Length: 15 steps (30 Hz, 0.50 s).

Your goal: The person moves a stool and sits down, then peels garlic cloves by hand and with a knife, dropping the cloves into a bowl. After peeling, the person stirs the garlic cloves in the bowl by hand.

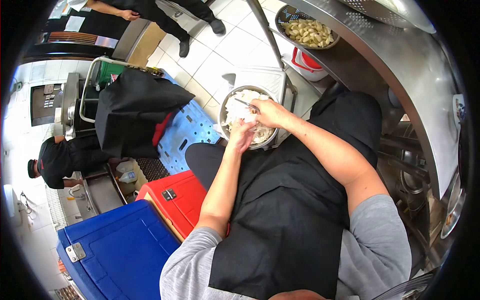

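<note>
Low between my knees is a round metal pot [221, 114] heaped with whitish pieces and papery scraps that look like garlic and its skins. Over the pot, my right hand [270, 114] grips a small knife [243, 102], its dark, narrow blade pointing left. My left hand [242, 134] is closed just beside it, fingertips pinched near the right hand's fingers. Whatever lies between those fingertips is small and pale and mostly hidden.
Peeled garlic cloves fill a perforated metal pan [279, 26] on a low shelf at the right. A red-lidded white bucket [311, 70] stands below. Red [172, 200] and blue [115, 250] boxes sit at my left, beyond them a black-covered cart [135, 107]. Two other people stand farther off.
</note>
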Tool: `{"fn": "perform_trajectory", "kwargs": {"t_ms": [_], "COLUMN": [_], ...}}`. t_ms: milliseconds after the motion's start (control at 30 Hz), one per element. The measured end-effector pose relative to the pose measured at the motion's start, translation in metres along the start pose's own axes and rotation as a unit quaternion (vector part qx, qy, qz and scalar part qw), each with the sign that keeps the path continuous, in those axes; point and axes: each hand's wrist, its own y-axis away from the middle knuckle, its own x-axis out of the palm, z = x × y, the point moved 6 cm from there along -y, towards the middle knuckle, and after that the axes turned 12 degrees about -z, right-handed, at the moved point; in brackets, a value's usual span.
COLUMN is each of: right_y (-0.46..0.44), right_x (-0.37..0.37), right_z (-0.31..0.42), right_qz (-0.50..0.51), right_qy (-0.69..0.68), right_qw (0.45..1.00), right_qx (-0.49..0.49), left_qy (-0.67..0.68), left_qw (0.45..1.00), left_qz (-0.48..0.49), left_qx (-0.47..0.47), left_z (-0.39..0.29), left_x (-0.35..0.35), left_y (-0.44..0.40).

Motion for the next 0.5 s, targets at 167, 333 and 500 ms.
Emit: {"fn": "perform_trajectory", "kwargs": {"t_ms": [167,333,500], "right_y": [-0.008,0.007,0.014], "right_x": [0.010,0.021,0.021], "right_z": [-0.005,-0.002,0.001], "right_qz": [-0.049,0.132,0.117], "right_qy": [-0.024,-0.242,-0.337], "right_qw": [0.998,0.929,0.897], "right_qx": [-0.044,0.245,0.260], "left_qy": [0.069,0.098,-0.005], "left_qw": [0.998,0.994,0.998], "left_qz": [0.000,0.040,0.055], "left_qx": [0.002,0.009,0.034], "left_z": [-0.017,-0.024,-0.027], "left_x": [0.005,0.016,0.019], "left_y": [0.014,0.021,0.023]}}
